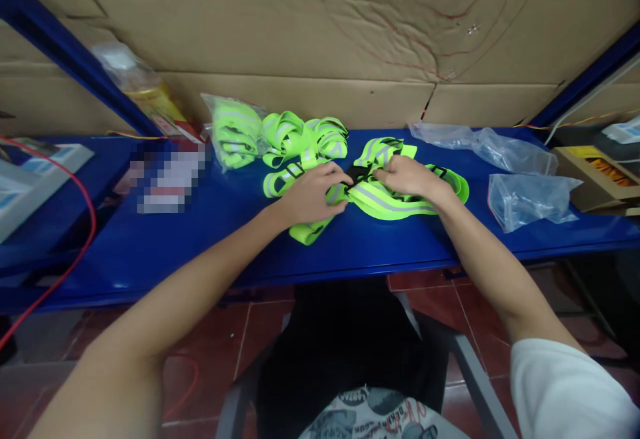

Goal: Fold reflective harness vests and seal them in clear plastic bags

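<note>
A bright yellow-green reflective strap (385,205) with a silver stripe lies in loose loops on the blue table, with a black buckle (357,175) near its middle. My left hand (316,192) is closed at the strap's left part, thumb and fingers pinching beside the buckle. Curled fingers of my right hand (406,175) grip the strap to the right of the buckle; what lies under them is partly hidden. Just behind my left hand sit more rolled reflective straps (287,135). Beside these stands a clear bag (236,133) with a folded strap inside.
Clear plastic bags (530,199) lie at the right, near an open cardboard box (600,172). A wrapped bottle (145,89) stands at the back left. A red cable (87,205) loops past the left side. Cardboard (300,39) walls the back of the blue table (200,252).
</note>
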### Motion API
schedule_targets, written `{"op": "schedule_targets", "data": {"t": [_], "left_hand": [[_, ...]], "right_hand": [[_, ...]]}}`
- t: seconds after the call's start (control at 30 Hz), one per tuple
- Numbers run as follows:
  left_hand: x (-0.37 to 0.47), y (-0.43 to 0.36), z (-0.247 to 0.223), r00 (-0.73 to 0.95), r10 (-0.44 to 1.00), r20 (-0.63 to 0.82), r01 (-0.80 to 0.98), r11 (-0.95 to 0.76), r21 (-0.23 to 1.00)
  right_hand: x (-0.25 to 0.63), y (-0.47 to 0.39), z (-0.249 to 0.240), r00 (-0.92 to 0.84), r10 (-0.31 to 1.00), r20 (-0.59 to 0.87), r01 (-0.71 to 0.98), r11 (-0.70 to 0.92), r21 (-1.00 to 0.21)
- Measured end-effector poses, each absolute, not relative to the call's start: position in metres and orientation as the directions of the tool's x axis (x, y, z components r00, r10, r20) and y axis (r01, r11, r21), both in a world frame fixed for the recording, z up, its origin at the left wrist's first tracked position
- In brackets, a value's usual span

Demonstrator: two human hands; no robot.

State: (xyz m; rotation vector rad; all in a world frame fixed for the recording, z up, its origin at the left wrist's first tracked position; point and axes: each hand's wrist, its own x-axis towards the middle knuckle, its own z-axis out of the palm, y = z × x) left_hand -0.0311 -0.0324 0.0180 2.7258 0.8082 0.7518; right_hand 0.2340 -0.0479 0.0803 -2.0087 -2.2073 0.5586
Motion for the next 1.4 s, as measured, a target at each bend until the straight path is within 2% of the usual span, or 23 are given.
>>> {"op": "schedule_targets", "data": {"t": [0.07, 0.13, 0.23, 0.33, 0.43, 0.53, 0.6, 0.63, 0.67, 0.7, 0.77, 0.83, 0.87, 0.93, 1.0, 1.07, 1.13, 1.2, 1.27, 1.33, 1.4], "left_hand": [[-0.037, -0.025, 0.019, 0.724, 0.523, 0.449, 0.443, -0.852, 0.278], [-0.041, -0.022, 0.02, 0.717, 0.524, 0.459, 0.486, -0.848, 0.21], [-0.044, -0.02, 0.022, 0.706, 0.548, 0.449, 0.539, -0.827, 0.161], [-0.044, -0.019, 0.021, 0.704, 0.591, 0.394, 0.536, -0.806, 0.25], [-0.044, -0.018, 0.019, 0.682, 0.642, 0.35, 0.567, -0.767, 0.301], [-0.043, -0.019, 0.019, 0.657, 0.677, 0.332, 0.617, -0.735, 0.28], [-0.041, -0.022, 0.019, 0.643, 0.696, 0.319, 0.645, -0.717, 0.264], [-0.04, -0.024, 0.02, 0.636, 0.706, 0.311, 0.66, -0.707, 0.256], [-0.039, -0.026, 0.021, 0.626, 0.718, 0.304, 0.675, -0.694, 0.25], [-0.038, -0.028, 0.022, 0.614, 0.732, 0.297, 0.691, -0.68, 0.246], [-0.035, -0.032, 0.023, 0.582, 0.761, 0.286, 0.722, -0.645, 0.248], [-0.033, -0.035, 0.025, 0.548, 0.792, 0.269, 0.75, -0.608, 0.261], [-0.032, -0.037, 0.026, 0.537, 0.804, 0.254, 0.76, -0.592, 0.268], [-0.031, -0.039, 0.029, 0.525, 0.822, 0.22, 0.774, -0.569, 0.277], [-0.03, -0.04, 0.031, 0.521, 0.83, 0.199, 0.782, -0.558, 0.278], [-0.03, -0.039, 0.031, 0.515, 0.836, 0.188, 0.789, -0.548, 0.279], [-0.03, -0.038, 0.029, 0.503, 0.842, 0.194, 0.792, -0.539, 0.286], [-0.032, -0.035, 0.025, 0.497, 0.84, 0.216, 0.789, -0.541, 0.29], [-0.035, -0.031, 0.02, 0.522, 0.813, 0.259, 0.767, -0.58, 0.273], [-0.038, -0.029, 0.017, 0.59, 0.751, 0.296, 0.713, -0.657, 0.245], [-0.041, -0.027, 0.017, 0.66, 0.683, 0.314, 0.641, -0.729, 0.238]], "right_hand": [[0.239, -0.048, 0.082, -0.251, 0.927, -0.281, 0.857, 0.078, -0.509], [0.243, -0.05, 0.085, -0.367, 0.832, -0.416, 0.733, -0.016, -0.68], [0.248, -0.053, 0.09, -0.479, 0.7, -0.531, 0.574, -0.208, -0.792], [0.251, -0.055, 0.095, -0.524, 0.711, -0.469, 0.454, -0.233, -0.86], [0.256, -0.052, 0.098, -0.474, 0.832, -0.287, 0.353, -0.119, -0.928], [0.264, -0.044, 0.095, -0.234, 0.971, 0.04, 0.443, 0.143, -0.885], [0.27, -0.038, 0.09, -0.089, 0.962, 0.256, 0.615, 0.256, -0.746], [0.274, -0.036, 0.089, -0.063, 0.948, 0.311, 0.692, 0.266, -0.671], [0.278, -0.035, 0.088, -0.069, 0.948, 0.311, 0.748, 0.256, -0.613], [0.281, -0.034, 0.088, -0.106, 0.962, 0.252, 0.782, 0.237, -0.577], [0.286, -0.035, 0.09, -0.232, 0.973, -0.017, 0.797, 0.18, -0.576], [0.288, -0.039, 0.095, -0.379, 0.873, -0.308, 0.769, 0.113, -0.629], [0.287, -0.041, 0.096, -0.453, 0.792, -0.409, 0.743, 0.082, -0.664], [0.28, -0.047, 0.095, -0.593, 0.62, -0.513, 0.665, 0.018, -0.747], [0.27, -0.053, 0.089, -0.733, 0.446, -0.514, 0.553, -0.05, -0.832], [0.259, -0.06, 0.081, -0.846, 0.306, -0.436, 0.425, -0.108, -0.899], [0.252, -0.065, 0.077, -0.918, 0.209, -0.338, 0.321, -0.111, -0.941], [0.251, -0.066, 0.08, -0.943, 0.173, -0.285, 0.277, -0.068, -0.959], [0.255, -0.062, 0.086, -0.926, 0.266, -0.27, 0.281, 0.003, -0.96], [0.263, -0.054, 0.091, -0.799, 0.558, -0.222, 0.332, 0.102, -0.938], [0.271, -0.043, 0.09, -0.474, 0.879, -0.057, 0.478, 0.202, -0.855]]}}
